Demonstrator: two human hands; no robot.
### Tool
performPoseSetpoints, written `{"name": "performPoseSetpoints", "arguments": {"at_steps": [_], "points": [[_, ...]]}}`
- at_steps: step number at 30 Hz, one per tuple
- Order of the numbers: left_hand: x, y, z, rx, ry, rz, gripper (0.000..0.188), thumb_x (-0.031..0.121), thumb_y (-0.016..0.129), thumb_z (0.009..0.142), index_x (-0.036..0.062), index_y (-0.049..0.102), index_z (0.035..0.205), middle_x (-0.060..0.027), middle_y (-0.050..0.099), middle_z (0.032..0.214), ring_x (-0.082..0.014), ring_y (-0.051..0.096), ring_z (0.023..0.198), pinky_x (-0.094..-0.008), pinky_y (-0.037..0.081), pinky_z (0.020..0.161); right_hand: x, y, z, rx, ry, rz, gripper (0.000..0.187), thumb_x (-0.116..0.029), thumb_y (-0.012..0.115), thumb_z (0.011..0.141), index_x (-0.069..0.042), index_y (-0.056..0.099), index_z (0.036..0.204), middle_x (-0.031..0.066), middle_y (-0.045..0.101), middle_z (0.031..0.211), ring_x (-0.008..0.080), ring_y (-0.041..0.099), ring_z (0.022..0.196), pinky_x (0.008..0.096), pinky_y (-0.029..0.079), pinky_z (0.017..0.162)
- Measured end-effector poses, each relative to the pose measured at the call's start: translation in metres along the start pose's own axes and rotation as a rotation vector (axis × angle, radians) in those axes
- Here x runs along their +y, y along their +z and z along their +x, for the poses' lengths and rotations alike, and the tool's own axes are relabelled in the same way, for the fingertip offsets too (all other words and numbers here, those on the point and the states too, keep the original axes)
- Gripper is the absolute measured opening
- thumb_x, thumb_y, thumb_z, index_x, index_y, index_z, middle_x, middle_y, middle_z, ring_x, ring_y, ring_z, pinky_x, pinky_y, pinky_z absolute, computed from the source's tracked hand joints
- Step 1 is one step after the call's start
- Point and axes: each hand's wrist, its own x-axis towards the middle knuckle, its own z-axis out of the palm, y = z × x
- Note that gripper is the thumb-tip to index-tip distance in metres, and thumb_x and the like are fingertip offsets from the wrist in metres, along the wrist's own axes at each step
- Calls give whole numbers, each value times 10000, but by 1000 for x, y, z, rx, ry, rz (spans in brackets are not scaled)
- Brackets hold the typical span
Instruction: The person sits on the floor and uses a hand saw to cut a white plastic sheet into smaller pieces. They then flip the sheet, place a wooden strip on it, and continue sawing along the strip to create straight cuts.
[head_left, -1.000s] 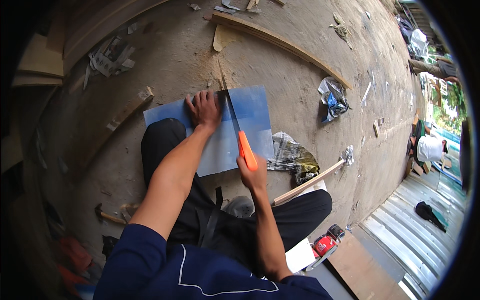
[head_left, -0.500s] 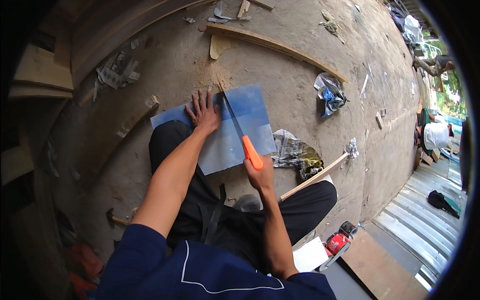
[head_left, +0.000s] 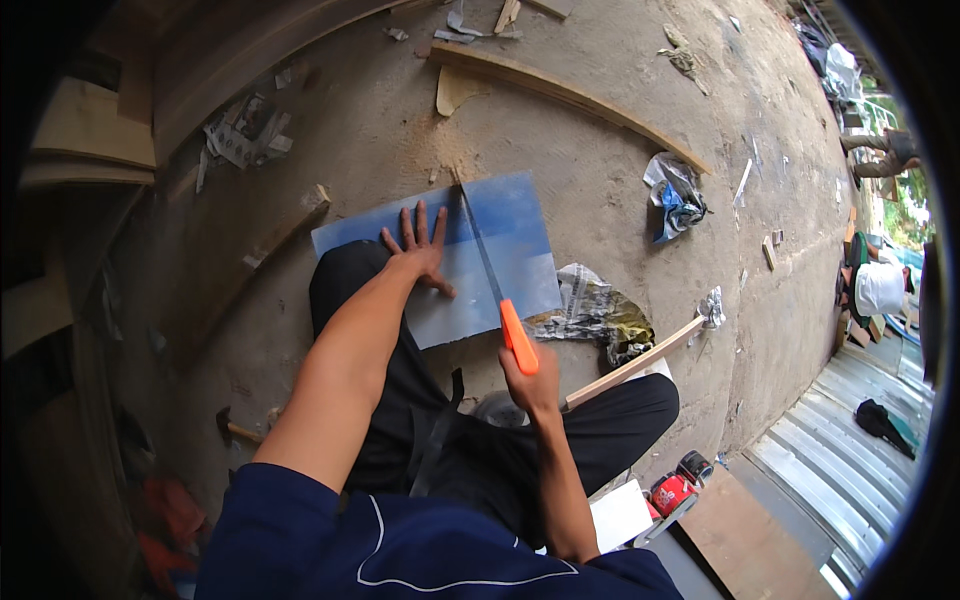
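Note:
A flat blue and grey board (head_left: pixel 505 215) lies over my left knee, low above the floor. My left hand (head_left: pixel 425 255) presses on it with the fingers spread. In my right hand (head_left: pixel 531 380) is the orange handle of a hand saw (head_left: pixel 484 250). The blade runs away from me across the board, to the right of my left fingers, and its tip reaches the board's far edge. Sawdust (head_left: pixel 447 155) lies on the floor just beyond that edge.
A long wood strip (head_left: pixel 580 100) lies on the floor ahead. Crumpled newspaper (head_left: pixel 595 305) and a thin stick (head_left: pixel 635 362) are right of the board. A hammer (head_left: pixel 236 428) rests at my left, a red power tool (head_left: pixel 672 493) at my right. Another person (head_left: pixel 885 155) is at the far right.
My right hand has drawn the saw back toward me, so less blade sticks out past the board. My left hand stays on the board, its thumb now stretched out to the side.

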Motion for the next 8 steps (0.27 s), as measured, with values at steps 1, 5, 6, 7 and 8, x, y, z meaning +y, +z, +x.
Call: {"name": "performPoseSetpoints", "arguments": {"at_steps": [1,5,6,7,8], "points": [[2,2,-1,-8,1,-1,1621,635,853,435,159,-338,1427,-237,-401,1453,-474,-382,1311,-779,-85,966,-1,5,13,6,-3,-6,235,-170,628,780,40,551,706,215,546,611,394,548,561,429,423,543],[13,-7,2,-17,-30,-9,1624,624,856,434,142,-334,1428,-246,-393,1455,-482,-373,1313,-781,-87,965,-9,23,61,-37,-35,-84,227,-164,607,781,34,551,684,218,560,624,402,552,564,443,427,552],[14,-10,3,-2,-33,-4,1624,626,855,433,142,-332,1429,-247,-389,1458,-483,-369,1316,-781,-87,966,-2,25,61,-22,-40,-68,216,-165,602,781,29,566,694,214,573,628,395,562,570,448,435,562],[12,-6,-1,-1,-49,-7,1624,627,854,432,143,-331,1430,-247,-385,1460,-484,-365,1318,-782,-86,967,0,25,55,-28,-25,-30,196,-166,609,775,24,602,728,218,577,632,389,575,585,449,447,578],[8,0,-3,-16,-62,-17,1624,627,854,432,143,-331,1430,-247,-385,1460,-484,-365,1318,-782,-86,967,2,22,50,-32,-10,6,188,-167,616,769,19,638,763,222,580,636,383,588,599,451,458,594]]}}
